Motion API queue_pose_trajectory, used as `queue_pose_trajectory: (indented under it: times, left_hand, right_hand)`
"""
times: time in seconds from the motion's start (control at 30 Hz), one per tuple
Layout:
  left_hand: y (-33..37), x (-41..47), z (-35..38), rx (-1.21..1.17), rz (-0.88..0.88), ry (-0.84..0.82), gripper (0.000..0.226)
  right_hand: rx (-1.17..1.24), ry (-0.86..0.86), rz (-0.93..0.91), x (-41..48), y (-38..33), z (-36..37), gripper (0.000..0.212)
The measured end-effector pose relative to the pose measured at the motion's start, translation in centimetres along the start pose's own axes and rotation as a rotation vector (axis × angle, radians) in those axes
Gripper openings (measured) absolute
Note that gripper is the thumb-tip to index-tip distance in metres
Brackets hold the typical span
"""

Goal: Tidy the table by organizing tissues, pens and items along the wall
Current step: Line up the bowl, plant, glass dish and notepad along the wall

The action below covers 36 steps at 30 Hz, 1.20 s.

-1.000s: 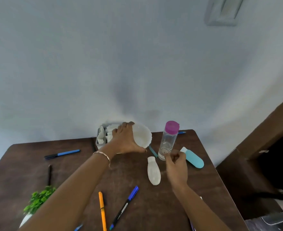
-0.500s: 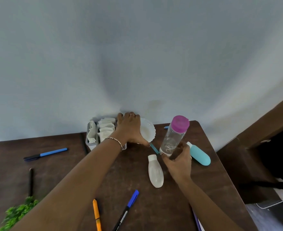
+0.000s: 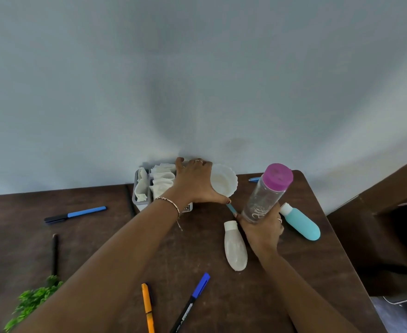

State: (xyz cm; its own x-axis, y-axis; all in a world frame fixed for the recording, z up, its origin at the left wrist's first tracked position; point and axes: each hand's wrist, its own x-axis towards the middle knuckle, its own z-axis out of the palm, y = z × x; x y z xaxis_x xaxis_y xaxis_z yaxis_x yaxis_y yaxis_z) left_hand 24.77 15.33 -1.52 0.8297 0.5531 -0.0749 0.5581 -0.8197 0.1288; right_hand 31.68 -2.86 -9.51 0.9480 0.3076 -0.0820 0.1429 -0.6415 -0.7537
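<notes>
The fingers of the right hand point(image 3: 262, 233) are curled round the low part of the bottle point(image 3: 261, 200), with the thumb on its left side. They hold it tilted, and it seems lifted off the table point(image 3: 106, 248), with the pink cap point(image 3: 277, 176) leaning far and right. The bottle looks clear, stiff and empty, so I judge it light. Its smooth side may slip, so a grip round the middle would be safer than one at the base.

The left hand point(image 3: 193, 185) has its fingers spread round the white bowl point(image 3: 225, 182), thumb on the near rim. The bowl sits far, at the wall point(image 3: 197, 92), just beside the tissue tray point(image 3: 141, 200). It seems thin and rigid, perhaps brittle. An orange pen point(image 3: 147, 306) lies loose on the near side.
</notes>
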Motion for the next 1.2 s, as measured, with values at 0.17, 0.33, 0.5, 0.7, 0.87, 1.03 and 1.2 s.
queue_pose_trajectory:
  times: [0.17,0.33,0.5,0.7,0.87,1.03,1.2]
  left_hand:
    - [-0.4,-0.3,0.3,-0.026,-0.013,0.013,0.104]
    - [-0.2,-0.3,0.1,-0.033,-0.009,-0.003,0.105]
    - [-0.3,-0.3,0.0,-0.008,-0.005,-0.025,0.108]
    - [0.1,-0.4,0.3,0.025,0.015,-0.025,0.105]
    - [0.5,-0.8,1.2,0.068,0.019,0.026,0.097]
    - [1.3,-0.8,2.1,0.080,0.005,0.048,0.097]
    - [1.4,-0.9,2.4,0.065,-0.011,0.072,0.098]
  right_hand:
    - [-0.050,0.036,0.034,0.2,0.0,0.3,0.091]
    - [-0.074,0.014,0.046,0.6,0.2,0.2,0.076]
    - [-0.068,0.017,0.063,0.4,1.1,-0.5,0.073]
    - [-0.079,0.014,0.064,-0.5,2.3,-1.9,0.074]
    - [-0.083,0.016,0.054,-0.7,2.5,-2.0,0.075]
    - [-0.084,0.021,0.053,-0.7,2.6,-2.0,0.079]
    - [-0.063,0.022,0.049,-0.8,2.7,-1.9,0.079]
